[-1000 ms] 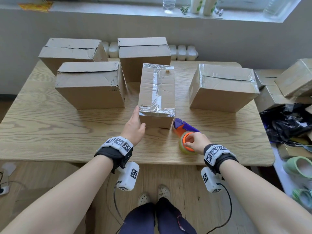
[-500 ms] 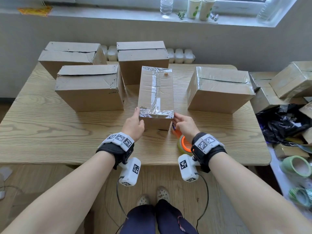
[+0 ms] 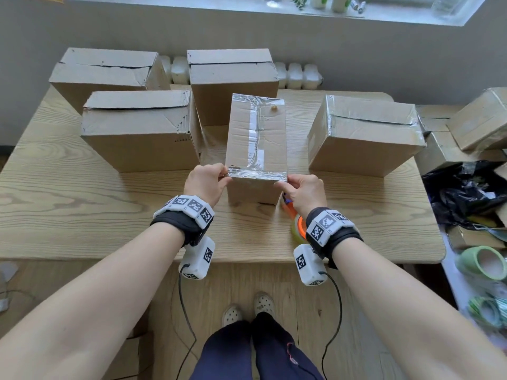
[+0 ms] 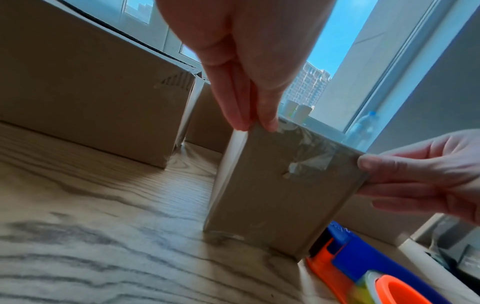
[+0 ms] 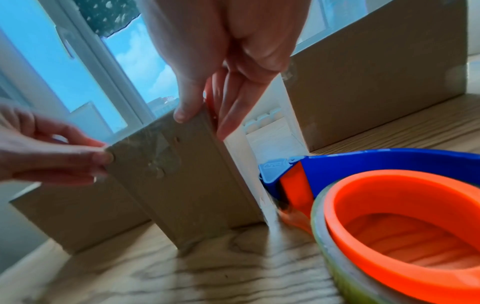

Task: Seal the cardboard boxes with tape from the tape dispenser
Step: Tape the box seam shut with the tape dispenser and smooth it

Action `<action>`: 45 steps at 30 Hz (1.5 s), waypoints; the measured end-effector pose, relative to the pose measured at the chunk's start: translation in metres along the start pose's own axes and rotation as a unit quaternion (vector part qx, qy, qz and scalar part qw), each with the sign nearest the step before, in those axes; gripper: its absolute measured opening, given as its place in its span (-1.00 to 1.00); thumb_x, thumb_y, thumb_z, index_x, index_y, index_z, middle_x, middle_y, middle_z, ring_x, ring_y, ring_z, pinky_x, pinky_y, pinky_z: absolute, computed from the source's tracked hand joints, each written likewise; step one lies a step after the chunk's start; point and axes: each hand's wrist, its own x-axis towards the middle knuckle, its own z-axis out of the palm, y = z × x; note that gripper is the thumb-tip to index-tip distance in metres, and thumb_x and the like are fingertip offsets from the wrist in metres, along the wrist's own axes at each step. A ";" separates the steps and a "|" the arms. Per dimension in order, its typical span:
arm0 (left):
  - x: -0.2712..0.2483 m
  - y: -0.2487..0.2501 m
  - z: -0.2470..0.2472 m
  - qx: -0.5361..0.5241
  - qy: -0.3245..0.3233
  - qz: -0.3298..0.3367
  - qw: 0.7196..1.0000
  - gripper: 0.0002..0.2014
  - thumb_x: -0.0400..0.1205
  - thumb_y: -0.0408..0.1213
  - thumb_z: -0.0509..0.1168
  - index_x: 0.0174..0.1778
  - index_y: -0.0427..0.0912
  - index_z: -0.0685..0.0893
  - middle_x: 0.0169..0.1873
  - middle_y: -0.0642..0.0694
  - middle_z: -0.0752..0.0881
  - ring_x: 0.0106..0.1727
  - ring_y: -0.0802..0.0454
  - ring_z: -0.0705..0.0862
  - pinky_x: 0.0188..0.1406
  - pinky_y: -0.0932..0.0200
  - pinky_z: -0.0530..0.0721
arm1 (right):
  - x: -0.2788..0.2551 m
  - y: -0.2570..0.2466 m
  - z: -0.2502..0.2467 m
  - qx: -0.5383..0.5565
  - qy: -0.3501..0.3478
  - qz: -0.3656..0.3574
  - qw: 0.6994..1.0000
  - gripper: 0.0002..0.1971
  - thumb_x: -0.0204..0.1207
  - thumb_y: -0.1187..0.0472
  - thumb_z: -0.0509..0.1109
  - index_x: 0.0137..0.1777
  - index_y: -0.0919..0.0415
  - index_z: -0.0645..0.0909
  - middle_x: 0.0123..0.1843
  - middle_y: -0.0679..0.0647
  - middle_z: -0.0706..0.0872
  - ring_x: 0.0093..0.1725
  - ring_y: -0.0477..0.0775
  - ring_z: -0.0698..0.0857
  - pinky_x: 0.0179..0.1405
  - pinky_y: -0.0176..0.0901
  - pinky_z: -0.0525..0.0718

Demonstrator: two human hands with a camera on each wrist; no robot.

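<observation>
**Pressing down the last tape on the narrow box**

Looking down from the head view, the narrow cardboard box (image 3: 256,144) stands in the middle of the tabletop (image 3: 82,204), with clear tape along its top seam and across both short top edges. The left hand (image 3: 205,182) pinches the near left top corner of this box, and the right hand (image 3: 303,192) pinches the near right top corner; each grip has thumb and fingers closed on cardboard and tape. The tape dispenser (image 3: 295,218) lies on the tabletop just right of the box, mostly hidden under the right wrist, with no hand on it. Right of the narrow box sits a taped box (image 3: 365,138) with shiny edges. Left of it and behind it stand three untaped boxes (image 3: 137,133), their top seams showing as dark open lines.

From the left wrist view, the left fingertips (image 4: 267,123) press on the box's top corner, where wrinkled tape (image 4: 306,150) folds over the front face. The blue and orange dispenser (image 4: 363,265) lies at the box's foot.

From the right wrist view, the right thumb (image 5: 185,111) lies on the front face at the box's corner, with the fingers on its side. The dispenser's orange hub (image 5: 405,226) is close by, right of the box.

My judgement: this box is nearly sealed and needs only smoothing; one other looks done, and three on the tabletop are left.
</observation>
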 end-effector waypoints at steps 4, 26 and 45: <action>-0.002 0.000 -0.006 0.004 -0.014 0.027 1.000 -0.75 0.60 -0.25 0.33 0.15 -0.25 0.70 -0.01 -0.24 0.77 0.09 -0.21 0.68 0.14 -0.03 0.62 | -0.001 -0.003 -0.010 0.014 -0.053 -0.017 0.998 -0.86 0.39 0.34 0.53 -0.06 0.23 0.81 -0.19 0.06 0.83 -0.23 -0.19 0.70 -0.04 -0.33 0.66; 0.009 -0.014 -0.013 0.005 -0.038 0.073 0.997 -0.72 0.60 -0.10 0.35 0.10 -0.19 0.78 -0.13 -0.22 0.81 0.00 -0.16 0.73 0.17 0.00 0.63 | 0.017 0.003 -0.035 -0.068 -0.217 -0.096 0.969 -0.66 0.50 0.53 0.34 0.20 0.27 0.73 0.11 0.04 0.79 0.16 -0.14 0.72 0.31 -0.25 0.61; 0.012 -0.008 -0.013 0.074 -0.047 0.090 0.992 -0.71 0.66 -0.08 0.25 0.14 -0.13 0.76 -0.12 -0.20 0.81 -0.04 -0.15 0.71 0.09 0.00 0.63 | 0.008 -0.022 0.010 -0.314 -0.097 -0.278 0.903 -0.29 0.60 0.14 0.34 0.66 0.18 0.08 0.68 0.09 0.15 0.67 0.01 0.11 0.66 -0.10 0.00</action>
